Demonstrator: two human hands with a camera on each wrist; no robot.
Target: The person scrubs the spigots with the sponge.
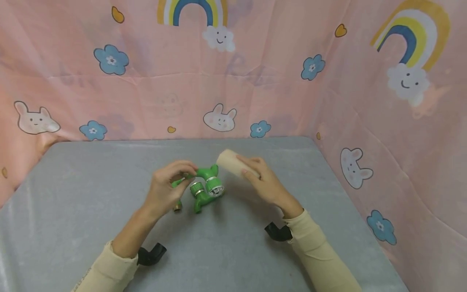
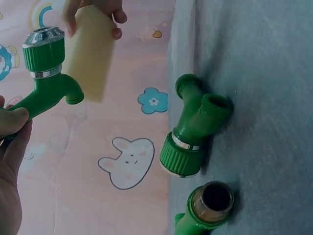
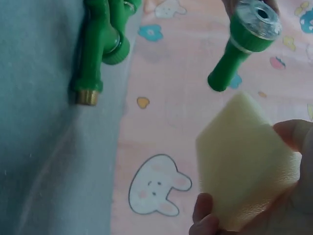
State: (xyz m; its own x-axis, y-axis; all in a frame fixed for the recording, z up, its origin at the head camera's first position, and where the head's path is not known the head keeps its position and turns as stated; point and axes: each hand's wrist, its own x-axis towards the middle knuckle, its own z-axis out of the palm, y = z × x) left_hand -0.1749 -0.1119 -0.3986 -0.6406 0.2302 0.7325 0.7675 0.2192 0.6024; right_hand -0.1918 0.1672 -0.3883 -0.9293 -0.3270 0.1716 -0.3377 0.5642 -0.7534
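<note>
My left hand (image 1: 160,188) pinches a green plastic tap (image 1: 206,174) by its inlet end, off the table. In the left wrist view the tap's silver-topped knob points up and its spout hangs down. A pale yellow sponge (image 1: 230,161) is gripped in my right hand (image 1: 268,184), beside the raised tap; in the right wrist view a gap shows between them. Below lie two more green taps: one (image 2: 195,125) rests near the held one. The other, with a brass threaded end (image 1: 177,207), is partly hidden behind my left hand.
The taps lie on a grey cloth-covered table (image 1: 91,182). Pink patterned curtain (image 1: 146,89) hangs behind it and along the right side. A black bent piece shows at each wrist, one near the left sleeve (image 1: 106,263), one near the right sleeve (image 1: 313,239).
</note>
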